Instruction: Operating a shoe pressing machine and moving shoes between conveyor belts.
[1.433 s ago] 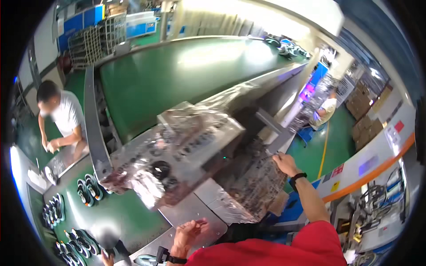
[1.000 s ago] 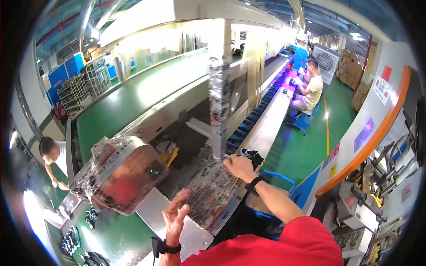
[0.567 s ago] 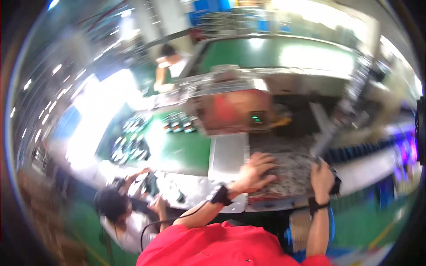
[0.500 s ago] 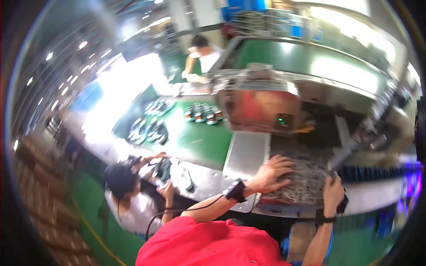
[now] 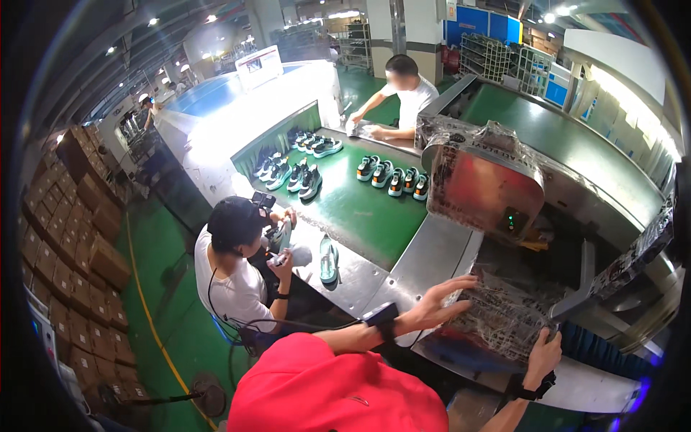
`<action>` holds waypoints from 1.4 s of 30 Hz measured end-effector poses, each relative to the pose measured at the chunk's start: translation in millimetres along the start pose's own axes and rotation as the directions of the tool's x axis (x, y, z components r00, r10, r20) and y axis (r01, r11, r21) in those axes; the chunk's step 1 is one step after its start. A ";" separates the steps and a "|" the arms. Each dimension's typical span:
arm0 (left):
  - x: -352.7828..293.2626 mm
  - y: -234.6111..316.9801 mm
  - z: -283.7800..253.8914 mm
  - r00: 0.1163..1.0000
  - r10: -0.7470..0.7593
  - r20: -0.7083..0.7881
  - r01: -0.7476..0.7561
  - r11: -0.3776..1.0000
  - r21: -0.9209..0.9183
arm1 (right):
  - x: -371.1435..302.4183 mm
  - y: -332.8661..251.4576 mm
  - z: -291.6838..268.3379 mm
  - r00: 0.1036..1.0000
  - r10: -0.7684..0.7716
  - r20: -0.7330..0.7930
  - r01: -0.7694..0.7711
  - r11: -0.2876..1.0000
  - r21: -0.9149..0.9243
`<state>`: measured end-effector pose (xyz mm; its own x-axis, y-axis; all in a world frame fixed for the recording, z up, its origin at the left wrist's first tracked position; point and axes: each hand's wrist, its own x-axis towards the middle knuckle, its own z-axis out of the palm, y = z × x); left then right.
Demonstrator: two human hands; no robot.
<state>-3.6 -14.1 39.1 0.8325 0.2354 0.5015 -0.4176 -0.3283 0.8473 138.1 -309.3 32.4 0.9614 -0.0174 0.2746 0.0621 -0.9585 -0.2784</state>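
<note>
My left hand [image 5: 440, 305] is open, fingers spread, over the near left part of a panel wrapped in clear printed plastic [image 5: 504, 317]. I cannot tell whether its fingertips touch the wrap. At the panel's right edge, my right hand [image 5: 543, 358] is closed, fingers curled by the lower end of a grey metal bar [image 5: 576, 304]. What lies in its grip is mostly hidden; a small dark part shows at the fingertips. Just beyond the panel stands a plastic-wrapped machine housing [image 5: 486, 189] with a small green-lit display [image 5: 511, 219].
Several shoes [image 5: 394, 181] stand in rows on the green conveyor belt [image 5: 353, 216]. A seated co-worker [image 5: 234, 266] at my left holds a shoe; another shoe [image 5: 328, 261] lies on the metal ledge. Across the belt a second person [image 5: 417, 97] works. Cartons [image 5: 79, 288] are stacked far left.
My view has swung left and steadied, so the scene sits further right. Both hands remain at the wrapped panel. The seated co-worker has raised a shoe closer.
</note>
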 end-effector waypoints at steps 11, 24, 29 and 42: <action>-387.4 -115.3 -80.3 0.063 -0.975 -0.213 0.901 -0.036 0.432 | 2.5 -4.9 -11.9 0.995 0.041 0.091 -0.031 0.994 -0.102; -434.1 -17.2 -80.2 0.143 -0.981 0.132 0.979 0.121 -0.164 | -14.6 -37.4 -53.4 0.991 -0.035 0.128 0.030 0.999 0.046; -437.4 -7.3 -73.4 0.160 -0.983 0.091 0.963 0.134 -0.235 | -29.3 -42.3 -27.8 0.989 0.033 0.143 -0.021 0.996 -0.086; -443.7 11.7 -70.6 0.134 -0.990 0.040 0.946 0.116 -0.304 | -568.1 -232.2 124.8 0.964 -0.126 0.234 0.145 0.987 -0.066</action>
<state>-403.5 -57.8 -161.1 0.5400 0.3200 -0.7784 0.6280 0.4625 0.6258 -389.0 -41.3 -173.9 0.9818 0.1703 0.0842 0.1828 -0.9676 -0.1742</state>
